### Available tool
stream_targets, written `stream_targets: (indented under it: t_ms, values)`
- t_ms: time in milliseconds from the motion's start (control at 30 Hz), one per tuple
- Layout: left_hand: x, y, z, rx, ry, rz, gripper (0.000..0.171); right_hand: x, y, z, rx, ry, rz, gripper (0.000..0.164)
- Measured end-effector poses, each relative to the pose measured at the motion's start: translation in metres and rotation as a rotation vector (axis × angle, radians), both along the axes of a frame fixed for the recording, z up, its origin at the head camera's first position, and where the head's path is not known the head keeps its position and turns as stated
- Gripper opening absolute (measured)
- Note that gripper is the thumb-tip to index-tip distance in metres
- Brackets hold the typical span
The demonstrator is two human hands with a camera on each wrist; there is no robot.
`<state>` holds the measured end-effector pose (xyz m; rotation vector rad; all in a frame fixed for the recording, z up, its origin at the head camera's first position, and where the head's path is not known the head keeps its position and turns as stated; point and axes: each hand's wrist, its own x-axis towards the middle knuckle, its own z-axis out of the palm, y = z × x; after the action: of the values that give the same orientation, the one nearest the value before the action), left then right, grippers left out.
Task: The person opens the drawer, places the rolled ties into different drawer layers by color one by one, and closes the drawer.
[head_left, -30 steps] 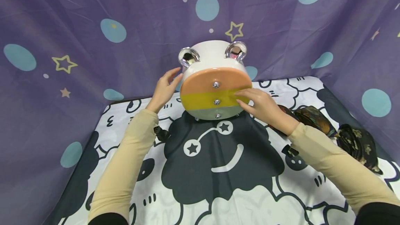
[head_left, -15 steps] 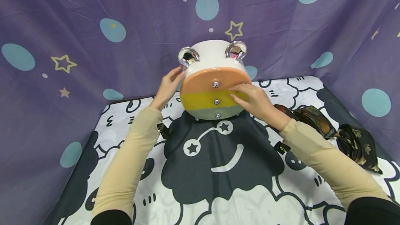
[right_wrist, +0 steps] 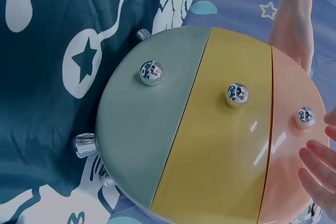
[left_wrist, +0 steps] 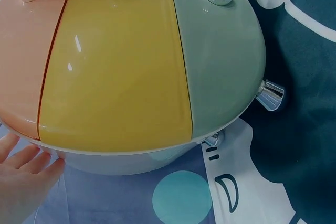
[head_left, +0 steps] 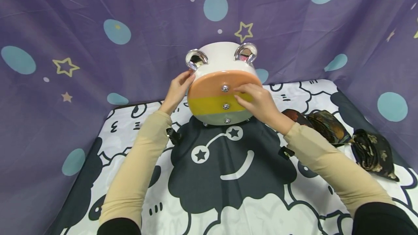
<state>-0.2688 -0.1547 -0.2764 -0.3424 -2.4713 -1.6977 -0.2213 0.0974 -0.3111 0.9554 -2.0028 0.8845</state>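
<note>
A small rounded drawer cabinet with a white body stands at the back of the covered table. Its front has an orange drawer, a yellow drawer and a green drawer, each with a round chrome knob; all look closed. My left hand rests its fingers against the cabinet's left side, and the left wrist view shows these fingertips at the edge by the orange drawer. Before the front, my right hand has thumb and fingers spread close to the top knob, apart from it in the right wrist view.
Two chrome ring-shaped ears rise from the cabinet top. Dark patterned folded cloth bundles lie on the table at the right. A purple curtain hangs behind. The tablecloth has a cartoon sheep print.
My right hand has moved left across the cabinet front toward the top knob. My left hand has shifted slightly right, up to the cabinet's side. The drawers have not moved.
</note>
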Motion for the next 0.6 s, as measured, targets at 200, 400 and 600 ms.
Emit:
stream_targets:
  t_ms: [200,400,600]
  values:
    - [0.013,0.006,0.011,-0.003,-0.012,0.001,0.044,-0.003,-0.007,0.0,-0.043,0.011,-0.009,0.021]
    - [0.014,0.006,0.011,0.008,-0.011,-0.003,0.043,-0.005,-0.013,0.0,-0.067,0.002,-0.026,0.02]
    - [0.012,0.006,0.008,0.015,0.001,-0.001,0.042,-0.007,-0.019,-0.001,-0.085,-0.014,-0.033,0.02]
